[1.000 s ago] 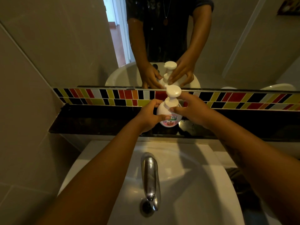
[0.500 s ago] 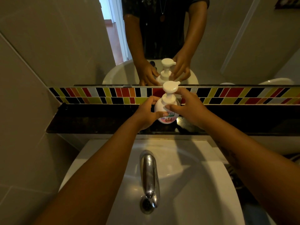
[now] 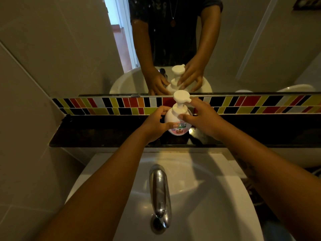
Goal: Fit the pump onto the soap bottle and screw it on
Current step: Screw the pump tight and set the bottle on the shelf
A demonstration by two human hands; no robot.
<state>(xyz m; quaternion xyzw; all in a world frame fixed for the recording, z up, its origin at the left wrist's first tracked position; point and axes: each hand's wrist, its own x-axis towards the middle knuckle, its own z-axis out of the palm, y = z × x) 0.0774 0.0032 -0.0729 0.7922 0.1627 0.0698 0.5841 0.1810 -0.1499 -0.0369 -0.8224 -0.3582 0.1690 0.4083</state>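
Observation:
A round white soap bottle [image 3: 175, 119] with a pink label stands upright on the dark shelf [image 3: 97, 134] behind the sink. Its white pump [image 3: 181, 98] sits on the neck, nozzle pointing right. My left hand [image 3: 156, 122] wraps the bottle's left side, thumb across the label. My right hand [image 3: 203, 117] is at the right of the bottle, with the thumb on the pump's collar and the fingers spread behind the neck under the nozzle.
A chrome tap [image 3: 159, 190] rises over the white basin [image 3: 217, 197] below my arms. A coloured tile strip [image 3: 112, 103] and a mirror [image 3: 69, 49] back the shelf. Grey tiled wall [image 3: 22, 136] closes the left side.
The pump's nozzle has turned towards the right. My right hand's fingers have shifted around the collar. The left hand keeps its hold on the bottle.

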